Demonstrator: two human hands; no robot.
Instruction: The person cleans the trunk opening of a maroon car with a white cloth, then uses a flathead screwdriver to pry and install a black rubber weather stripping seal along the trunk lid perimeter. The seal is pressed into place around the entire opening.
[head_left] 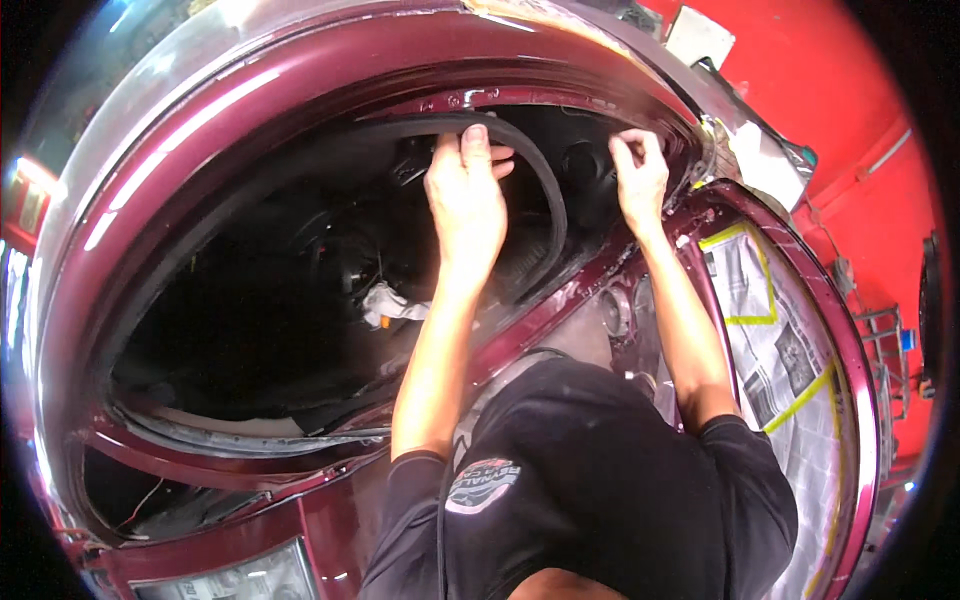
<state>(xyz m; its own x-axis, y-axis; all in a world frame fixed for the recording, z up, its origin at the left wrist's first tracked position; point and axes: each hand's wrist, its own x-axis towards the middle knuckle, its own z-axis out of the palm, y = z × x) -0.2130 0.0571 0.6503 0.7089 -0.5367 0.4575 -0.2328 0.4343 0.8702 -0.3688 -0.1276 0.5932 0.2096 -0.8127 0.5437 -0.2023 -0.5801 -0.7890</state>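
Note:
A black rubber weatherstrip (556,205) runs along the top of a maroon car's door opening and hangs in a loose curve on the right. My left hand (467,200) is raised to the upper edge, its fingers closed round the strip with the thumb on top. Further right, near the upper corner of the opening, my right hand (641,182) is in a pinch. Whatever those fingers hold, if anything, is too small to make out. Bare metal flange (470,98) shows above the strip.
The open maroon door (862,420) stands at the right, its window covered with newspaper (790,350) and yellow tape. Inside the dark cabin lies a crumpled white item (392,303). A red wall (840,70) rises beyond. The maroon roof (190,120) arches above the opening.

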